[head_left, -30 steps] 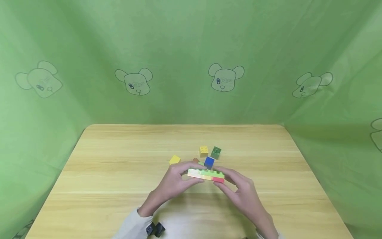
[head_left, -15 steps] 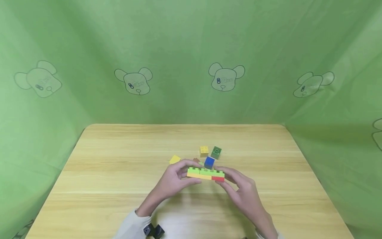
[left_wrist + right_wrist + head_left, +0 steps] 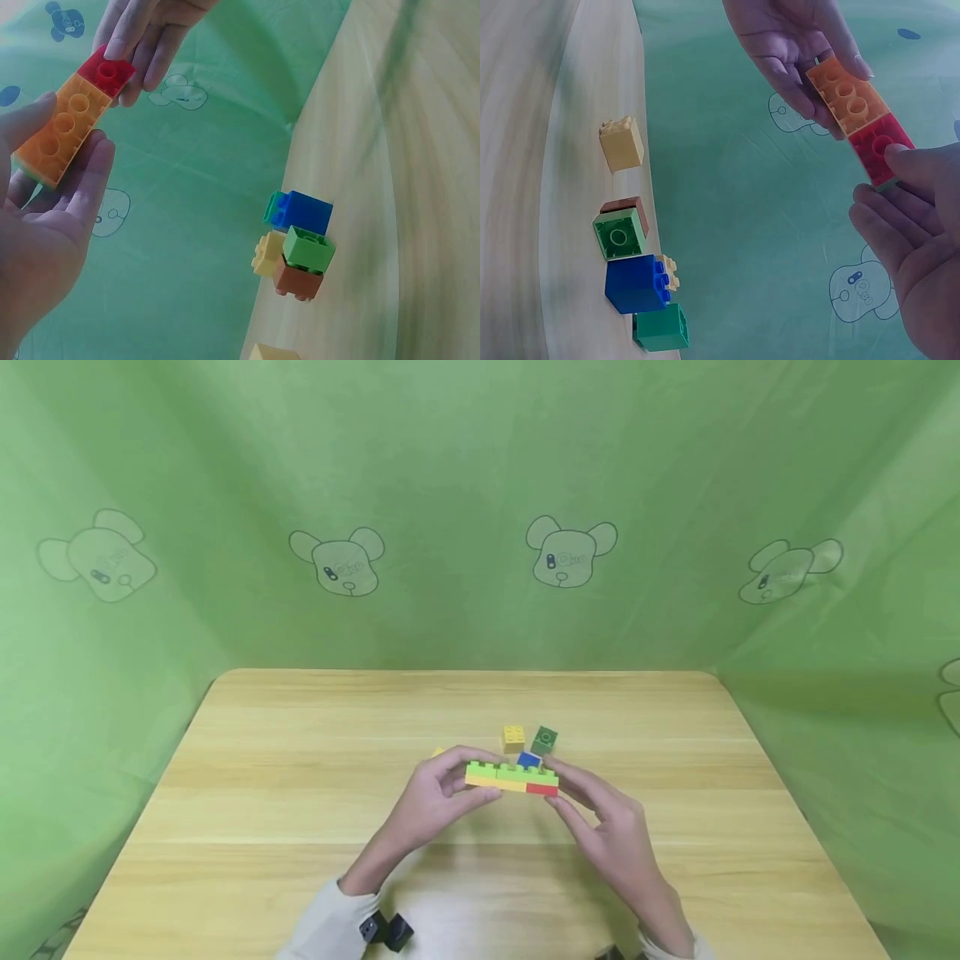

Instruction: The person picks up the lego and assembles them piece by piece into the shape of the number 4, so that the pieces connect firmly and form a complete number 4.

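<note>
Both hands hold one joined strip of toy building bricks (image 3: 512, 778) above the table. Light green bricks with studs form its upper layer; below them sit an orange brick (image 3: 64, 129) and a red brick (image 3: 106, 72) end to end. My left hand (image 3: 427, 797) pinches the orange end, thumb on the near side and fingers behind. At the red end, my right hand (image 3: 617, 827) pinches with its thumb on the red brick's hollow underside, as the right wrist view shows.
Loose bricks lie on the wooden table (image 3: 300, 760) beyond the hands: yellow (image 3: 513, 739), dark green (image 3: 545, 740), blue (image 3: 528, 761), light green (image 3: 310, 249), brown (image 3: 298, 279) and pale yellow (image 3: 621, 142). A green curtain (image 3: 450, 460) surrounds the table's far side.
Both hands have moved the brick strip slightly up in the head view and a touch left. It now covers more of the loose bricks behind. Both grips stay much the same.
</note>
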`<state>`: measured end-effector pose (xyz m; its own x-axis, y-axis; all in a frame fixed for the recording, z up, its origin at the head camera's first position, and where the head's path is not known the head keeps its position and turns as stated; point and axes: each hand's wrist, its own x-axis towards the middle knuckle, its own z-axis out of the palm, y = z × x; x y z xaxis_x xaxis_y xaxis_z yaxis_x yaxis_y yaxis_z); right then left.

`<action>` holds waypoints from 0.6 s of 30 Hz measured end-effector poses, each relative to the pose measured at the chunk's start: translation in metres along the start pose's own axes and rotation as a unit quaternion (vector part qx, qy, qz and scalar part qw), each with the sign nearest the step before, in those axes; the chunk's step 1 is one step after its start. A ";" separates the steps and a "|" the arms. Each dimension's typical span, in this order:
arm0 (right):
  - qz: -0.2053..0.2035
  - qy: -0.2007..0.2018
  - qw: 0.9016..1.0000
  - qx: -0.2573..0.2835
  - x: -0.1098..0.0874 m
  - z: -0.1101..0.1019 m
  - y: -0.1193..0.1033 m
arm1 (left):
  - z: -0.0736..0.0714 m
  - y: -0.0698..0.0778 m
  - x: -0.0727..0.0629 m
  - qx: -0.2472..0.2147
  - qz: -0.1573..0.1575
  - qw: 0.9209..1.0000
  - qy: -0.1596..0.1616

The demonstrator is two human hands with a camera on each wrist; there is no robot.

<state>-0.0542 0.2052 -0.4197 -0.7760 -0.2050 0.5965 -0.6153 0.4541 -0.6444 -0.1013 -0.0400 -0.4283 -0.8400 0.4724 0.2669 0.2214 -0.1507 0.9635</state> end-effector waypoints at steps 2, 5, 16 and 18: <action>-0.002 0.004 1.000 -0.005 0.001 0.000 0.000 | 0.000 0.000 0.001 -0.003 0.008 1.000 0.003; -0.013 0.016 1.000 -0.006 0.001 -0.001 0.001 | -0.002 0.001 0.001 -0.011 0.017 1.000 0.017; -0.013 0.027 0.999 -0.018 0.000 -0.002 0.006 | -0.011 0.003 0.001 -0.023 0.020 0.997 0.073; -0.004 0.023 1.000 -0.020 0.000 -0.002 0.007 | -0.013 0.003 0.000 -0.025 0.021 0.997 0.077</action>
<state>-0.0576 0.2103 -0.4230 -0.7639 -0.1692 0.6228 -0.6141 0.4873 -0.6208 -0.1072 -0.0512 -0.4256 -0.8973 0.3274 0.2959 0.2351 -0.2129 0.9484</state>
